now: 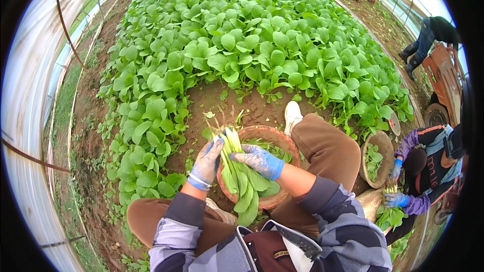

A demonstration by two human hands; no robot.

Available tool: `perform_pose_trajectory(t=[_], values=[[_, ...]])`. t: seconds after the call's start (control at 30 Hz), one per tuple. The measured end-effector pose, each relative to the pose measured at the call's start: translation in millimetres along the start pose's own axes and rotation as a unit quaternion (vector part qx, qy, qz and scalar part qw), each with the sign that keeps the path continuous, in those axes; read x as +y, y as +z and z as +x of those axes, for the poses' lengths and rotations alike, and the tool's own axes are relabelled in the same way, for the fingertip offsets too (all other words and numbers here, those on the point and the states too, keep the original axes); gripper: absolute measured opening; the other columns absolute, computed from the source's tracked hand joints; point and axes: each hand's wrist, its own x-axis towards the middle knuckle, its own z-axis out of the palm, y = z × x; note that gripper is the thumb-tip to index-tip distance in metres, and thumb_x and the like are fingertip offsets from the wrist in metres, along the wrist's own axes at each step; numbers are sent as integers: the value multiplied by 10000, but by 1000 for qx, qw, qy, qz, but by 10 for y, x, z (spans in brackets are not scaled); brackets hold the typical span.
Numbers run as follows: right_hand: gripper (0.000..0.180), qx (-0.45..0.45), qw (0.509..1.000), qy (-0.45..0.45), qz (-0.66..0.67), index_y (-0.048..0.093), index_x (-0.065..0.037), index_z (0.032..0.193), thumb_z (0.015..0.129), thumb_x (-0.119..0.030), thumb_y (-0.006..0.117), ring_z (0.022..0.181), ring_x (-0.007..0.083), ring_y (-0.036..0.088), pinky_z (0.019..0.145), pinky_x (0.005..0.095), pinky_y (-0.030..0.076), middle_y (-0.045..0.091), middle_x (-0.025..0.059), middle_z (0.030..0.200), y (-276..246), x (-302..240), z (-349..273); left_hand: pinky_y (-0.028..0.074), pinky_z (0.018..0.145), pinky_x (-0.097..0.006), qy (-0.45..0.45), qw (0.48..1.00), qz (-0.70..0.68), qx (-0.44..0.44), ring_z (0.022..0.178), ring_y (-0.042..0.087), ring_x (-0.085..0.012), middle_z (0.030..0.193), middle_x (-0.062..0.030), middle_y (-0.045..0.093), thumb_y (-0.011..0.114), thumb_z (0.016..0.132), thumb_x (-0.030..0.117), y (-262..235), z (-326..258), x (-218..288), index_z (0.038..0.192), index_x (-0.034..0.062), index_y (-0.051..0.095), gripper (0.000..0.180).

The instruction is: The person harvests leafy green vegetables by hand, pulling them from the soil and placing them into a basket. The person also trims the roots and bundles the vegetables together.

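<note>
A bunch of leafy greens (244, 180) with pale stems is held between my two hands, roots pointing away from me and leaves hanging toward my lap. My left hand (205, 160), in a soiled blue-and-white glove, is closed round the stems on the left side. From the right, my right hand (258, 161), gloved the same way, grips the bunch, its fingers across the stems. Beneath the bunch stands a round reddish basin (288, 145) with loose leaves in it, set between my legs.
Ahead grows a dense bed of leafy greens (252, 40). On the right, a co-worker's gloved hands (396, 200) hold greens beside a round basket (384, 146). Farther back, a person bends by an orange cart (442, 75). Plastic sheeting (30, 70) lines the left.
</note>
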Motion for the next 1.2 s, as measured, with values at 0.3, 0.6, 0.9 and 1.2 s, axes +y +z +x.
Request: perform_pose_trajectory(t=[0.3,0.6,0.9,1.2], values=[[393,87,988,-87,-90,513,-10,1258,898,-144,591,1025,111,536,920,269,422,588,44,1130,-93,201,101,413,978,-330,11,996,-81,21,1100,550,-205,1235,-126,554,511,944,212,-13,29,-263,1291,-26,473,423],[391,128,885,-176,-411,540,-11,1210,896,-242,570,1017,289,577,886,359,447,612,179,1076,-133,184,155,434,952,-345,1,990,-124,60,1056,566,-213,1173,-116,577,550,912,167,-63,50,-345,1224,-18,508,366],[378,99,793,-172,-575,577,-28,1095,900,-349,532,961,395,576,831,437,458,618,222,996,-138,68,126,383,1024,-379,11,986,-167,8,1153,523,-261,1234,-168,553,508,926,138,57,48,-256,1285,-46,446,408],[236,106,722,-168,-663,569,-29,950,902,-248,492,849,370,593,752,458,470,608,191,907,-98,15,112,453,954,-357,15,983,-172,59,1069,575,-237,1174,-146,595,533,910,83,37,37,-340,1238,-24,506,345]])
